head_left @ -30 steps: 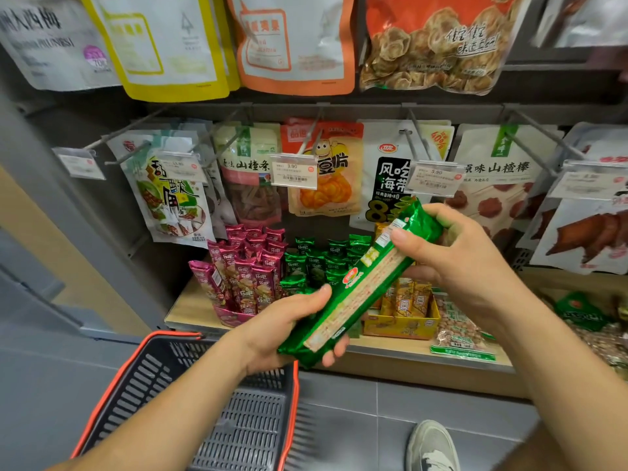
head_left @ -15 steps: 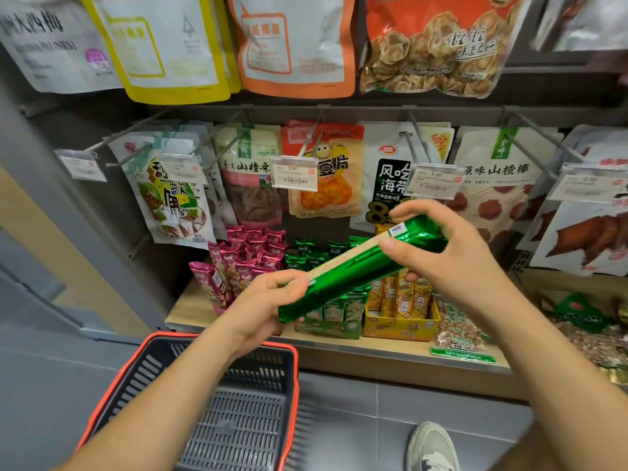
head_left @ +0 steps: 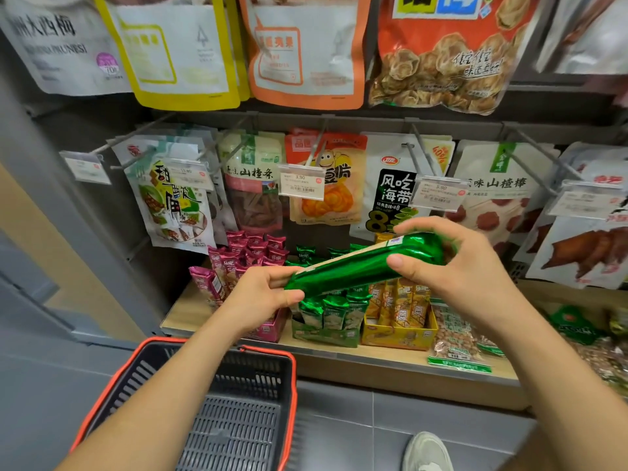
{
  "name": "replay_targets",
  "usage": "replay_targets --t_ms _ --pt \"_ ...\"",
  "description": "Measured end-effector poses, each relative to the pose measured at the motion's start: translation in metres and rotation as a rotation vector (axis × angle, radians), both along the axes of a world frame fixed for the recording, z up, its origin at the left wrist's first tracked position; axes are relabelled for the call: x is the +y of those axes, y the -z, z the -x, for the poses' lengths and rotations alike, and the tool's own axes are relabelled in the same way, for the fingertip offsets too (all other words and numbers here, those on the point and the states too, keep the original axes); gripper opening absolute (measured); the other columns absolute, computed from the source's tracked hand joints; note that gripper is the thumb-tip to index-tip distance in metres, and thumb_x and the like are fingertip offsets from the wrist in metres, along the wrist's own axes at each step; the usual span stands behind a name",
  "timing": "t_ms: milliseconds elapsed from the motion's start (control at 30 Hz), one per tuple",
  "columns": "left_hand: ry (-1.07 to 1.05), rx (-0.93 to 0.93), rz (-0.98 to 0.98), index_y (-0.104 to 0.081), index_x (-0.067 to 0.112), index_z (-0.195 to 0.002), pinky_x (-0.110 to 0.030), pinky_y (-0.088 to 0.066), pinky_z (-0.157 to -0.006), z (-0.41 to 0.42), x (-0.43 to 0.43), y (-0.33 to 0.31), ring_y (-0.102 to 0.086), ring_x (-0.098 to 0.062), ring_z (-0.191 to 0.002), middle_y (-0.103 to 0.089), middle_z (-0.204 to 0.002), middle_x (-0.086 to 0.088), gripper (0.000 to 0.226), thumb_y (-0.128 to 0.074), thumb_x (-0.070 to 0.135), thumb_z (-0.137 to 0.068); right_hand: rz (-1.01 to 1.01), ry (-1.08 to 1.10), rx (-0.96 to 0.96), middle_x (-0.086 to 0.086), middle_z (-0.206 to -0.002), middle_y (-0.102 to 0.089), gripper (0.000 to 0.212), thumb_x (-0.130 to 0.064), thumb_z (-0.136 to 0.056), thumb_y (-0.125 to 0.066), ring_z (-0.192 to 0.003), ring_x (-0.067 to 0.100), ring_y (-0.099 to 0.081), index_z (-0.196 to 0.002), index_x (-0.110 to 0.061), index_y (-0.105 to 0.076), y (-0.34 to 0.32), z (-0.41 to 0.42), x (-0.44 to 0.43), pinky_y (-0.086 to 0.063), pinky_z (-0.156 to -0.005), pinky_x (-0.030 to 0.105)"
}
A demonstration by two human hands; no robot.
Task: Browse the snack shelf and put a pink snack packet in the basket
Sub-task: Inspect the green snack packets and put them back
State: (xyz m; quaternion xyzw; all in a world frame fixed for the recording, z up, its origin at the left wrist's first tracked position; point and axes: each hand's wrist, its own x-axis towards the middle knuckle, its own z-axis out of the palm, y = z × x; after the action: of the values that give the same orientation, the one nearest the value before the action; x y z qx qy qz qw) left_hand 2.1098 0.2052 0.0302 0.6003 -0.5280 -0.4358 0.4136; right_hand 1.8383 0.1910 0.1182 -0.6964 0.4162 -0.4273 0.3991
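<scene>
The long green snack packet (head_left: pixel 367 263), a second ago slanted steeply with its printed face showing, is now rolled onto its narrow edge, higher and closer to level. The left hand (head_left: pixel 261 294) has moved from cupping the lower end to pinching it.

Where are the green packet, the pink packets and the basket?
green packet (head_left: pixel 363 270): head view, middle of its foil side.
pink packets (head_left: pixel 234 260): head view, upper part of one packet.
basket (head_left: pixel 258 372): head view, grey far wall.

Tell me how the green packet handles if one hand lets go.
The green packet spans straight between the left hand and right hand, so probably stiffish. Its glossy foil looks slippery. Fingertip pinches suffice, so likely light.
</scene>
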Motion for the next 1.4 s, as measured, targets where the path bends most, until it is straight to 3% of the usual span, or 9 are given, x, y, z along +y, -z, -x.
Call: replay_targets --t_ms 133,233,467,667,833,1033,1167,1300,1400 --pt "-0.049 -0.201 0.080 -0.059 0.012 -0.131 -0.012 -0.045 -0.089 -0.002 -0.014 0.007 -0.060 0.010 -0.078 -0.068 -0.118 0.000 0.049 -0.066 -0.003 -0.085 0.103 -0.100 0.249 -0.022 -0.100 -0.068 0.044 -0.021 -0.072 -0.083 -0.098 -0.003 -0.063 -0.109 -0.039 -0.066 -0.007 -0.002 0.004 -0.050 -0.085 0.013" --pt "-0.087 -0.367 0.128 -0.060 0.020 -0.130 -0.001 -0.041 -0.075 -0.001 -0.025 0.014 -0.061 0.007 -0.082 -0.068 -0.110 0.011 0.049 -0.070 0.005 -0.084 0.203 -0.054 0.329 -0.022 -0.099 -0.067 0.042 -0.019 -0.073 -0.082 -0.096 -0.007 -0.061 -0.106 -0.041 -0.067 -0.008 -0.014 0.007 -0.047 -0.082 0.006" --pt "-0.124 -0.571 0.065 -0.065 0.025 -0.120 -0.031 -0.051 -0.089 -0.001 -0.042 0.037 -0.064 -0.014 -0.100 -0.070 -0.106 0.006 0.040 -0.074 0.035 -0.082 0.152 0.059 0.413 -0.012 -0.099 -0.072 0.054 -0.043 -0.071 -0.077 -0.089 0.002 -0.068 -0.123 -0.031 -0.066 0.004 -0.036 -0.007 -0.055 -0.090 0.034" --pt "0.034 -0.927 0.150 -0.043 0.022 -0.143 -0.043 -0.037 -0.109 -0.001 -0.051 0.046 -0.033 -0.022 -0.134 -0.041 -0.148 0.002 0.059 -0.065 0.030 -0.089 0.128 0.183 0.508 0.002 -0.076 -0.073 0.064 -0.055 -0.072 -0.072 -0.038 0.001 -0.048 -0.127 -0.025 -0.063 0.016 -0.061 -0.032 -0.051 -0.066 0.024" --pt "0.111 -0.867 0.086 -0.047 0.021 -0.137 -0.046 -0.048 -0.096 -0.001 -0.055 0.052 -0.051 -0.026 -0.123 -0.054 -0.135 -0.001 0.049 -0.062 0.023 -0.091 0.246 0.239 0.651 0.009 -0.104 -0.073 0.071 -0.064 -0.075 -0.063 -0.094 0.022 -0.067 -0.126 -0.015 -0.065 0.021 -0.085 -0.046 -0.054 -0.087 0.037" --pt "0.090 -0.854 0.104 -0.048 0.023 -0.140 -0.042 -0.047 -0.099 -0.005 -0.053 0.051 -0.052 -0.025 -0.125 -0.057 -0.136 -0.003 0.053 -0.063 0.022 -0.090 0.348 0.126 1.033 0.007 -0.092 -0.071 0.060 -0.067 -0.082 -0.054 -0.090 0.029 -0.066 -0.106 -0.013 -0.064 0.044 -0.115 -0.065 -0.053 -0.071 0.036" --pt "0.068 -0.746 0.145 -0.043 0.021 -0.143 -0.039 -0.042 -0.106 -0.004 -0.052 0.044 -0.047 -0.023 -0.129 -0.054 -0.139 -0.004 0.059 -0.065 0.020 -0.088 0.303 -0.004 1.187 0.011 -0.097 -0.067 0.036 -0.044 -0.095 -0.055 -0.093 0.032 -0.065 -0.105 -0.009 -0.055 0.067 -0.124 -0.073 -0.042 -0.064 0.035" --pt "0.055 -0.560 0.229 -0.045 0.024 -0.140 -0.033 -0.042 -0.106 0.002 -0.052 0.034 -0.051 -0.018 -0.124 -0.054 -0.136 0.000 0.060 -0.066 0.016 -0.084 0.281 0.039 1.150 0.011 -0.098 -0.066 0.045 -0.029 -0.092 -0.062 -0.088 0.033 -0.066 -0.124 -0.011 -0.037 0.084 -0.124 -0.075 -0.044 -0.058 0.036" --pt "0.125 -0.577 0.235 -0.050 0.023 -0.136 -0.035 -0.044 -0.103 0.008 -0.052 0.033 -0.053 -0.019 -0.119 -0.055 -0.132 0.000 0.055 -0.064 0.015 -0.083 0.228 0.085 1.108 0.006 -0.101 -0.066 0.039 -0.041 -0.087 -0.065 -0.093 0.029 -0.064 -0.115 -0.018 -0.050 0.093 -0.126 -0.079 -0.043 -0.062 0.033"
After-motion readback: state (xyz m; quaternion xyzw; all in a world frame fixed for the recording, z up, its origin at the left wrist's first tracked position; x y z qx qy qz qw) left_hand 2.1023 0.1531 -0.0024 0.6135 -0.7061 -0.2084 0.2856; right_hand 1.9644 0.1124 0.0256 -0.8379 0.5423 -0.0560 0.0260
